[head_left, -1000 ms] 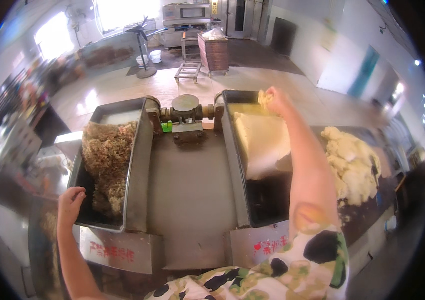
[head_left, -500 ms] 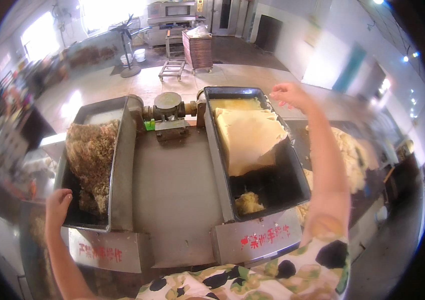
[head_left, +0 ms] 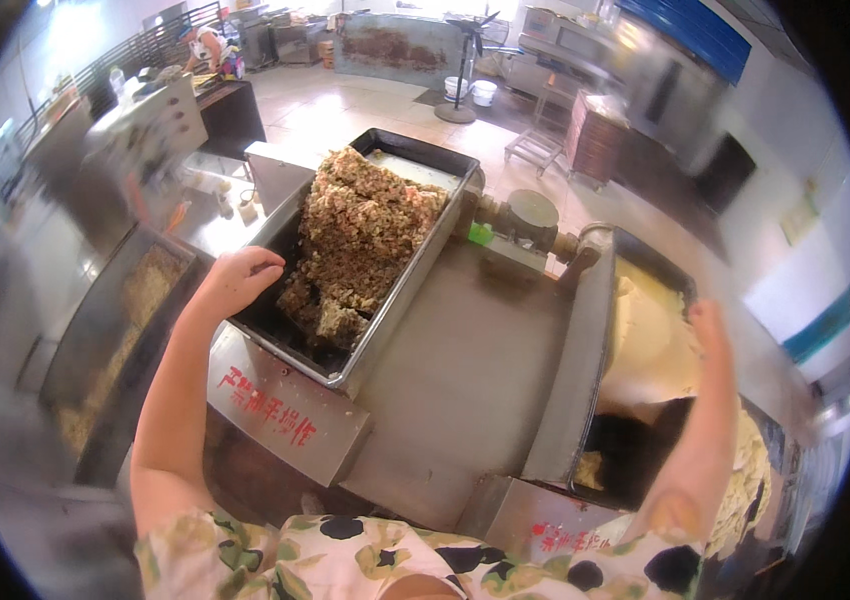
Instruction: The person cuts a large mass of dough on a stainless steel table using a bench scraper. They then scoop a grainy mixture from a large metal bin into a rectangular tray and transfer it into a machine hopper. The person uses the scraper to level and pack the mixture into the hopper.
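Note:
My left hand [head_left: 243, 279] is at the left rim of a black-lined hopper [head_left: 353, 379], its fingers curled and pressed together. What they hold, if anything, is hidden. A coarse brown, crumbly filling [head_left: 370, 225] is heaped in that hopper, beside the hand. My right hand [head_left: 707, 322] is by the far right edge of a second hopper [head_left: 557, 415]; its fingers are too small and blurred to read. Smooth pale-yellow dough [head_left: 650, 335] lies in the second hopper, with a small yellow lump [head_left: 590, 470] near its front end. My right forearm hides part of this hopper.
A metal machine top [head_left: 455, 380] and a round-capped motor [head_left: 533, 215] lie between the hoppers. At left is a trough [head_left: 110, 350] with crumbs. More dough [head_left: 748, 480] is at right. Farther back are a fan [head_left: 457, 90], a crate stack [head_left: 595, 138] and another person [head_left: 207, 48].
The view has swung left, so both hoppers appear farther right. My left hand remains near the filling hopper's left rim. My right hand has come down toward the dough hopper's edge.

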`<action>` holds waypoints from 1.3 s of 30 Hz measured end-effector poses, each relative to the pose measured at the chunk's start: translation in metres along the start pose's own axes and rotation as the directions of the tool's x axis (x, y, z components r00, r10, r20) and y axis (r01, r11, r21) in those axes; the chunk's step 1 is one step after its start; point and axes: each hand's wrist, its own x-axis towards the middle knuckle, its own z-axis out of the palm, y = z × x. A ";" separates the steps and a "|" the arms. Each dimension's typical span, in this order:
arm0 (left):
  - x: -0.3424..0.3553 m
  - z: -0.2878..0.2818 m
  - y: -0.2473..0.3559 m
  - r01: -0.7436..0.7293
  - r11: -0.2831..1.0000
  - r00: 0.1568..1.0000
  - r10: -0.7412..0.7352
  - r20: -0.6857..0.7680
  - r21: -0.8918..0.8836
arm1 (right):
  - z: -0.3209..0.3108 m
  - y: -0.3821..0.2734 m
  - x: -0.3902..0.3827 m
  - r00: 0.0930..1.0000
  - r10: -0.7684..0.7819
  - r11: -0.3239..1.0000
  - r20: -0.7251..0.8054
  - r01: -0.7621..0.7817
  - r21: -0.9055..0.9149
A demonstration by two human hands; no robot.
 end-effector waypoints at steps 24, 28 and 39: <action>-0.040 -0.026 -0.038 -0.281 0.956 0.938 0.293 -0.187 0.089 | -0.149 -0.278 -0.154 0.947 -0.321 0.947 -0.023 0.320 -0.044; -0.082 -0.046 -0.047 -0.523 0.840 0.596 0.483 -0.641 0.147 | -0.155 -0.315 -0.193 0.975 -0.214 0.932 0.050 0.220 -0.288; -0.346 -0.127 -0.358 -0.066 0.947 0.727 -0.171 -0.665 -0.316 | -0.130 -0.636 -0.405 0.828 -0.557 0.807 -0.063 0.557 0.196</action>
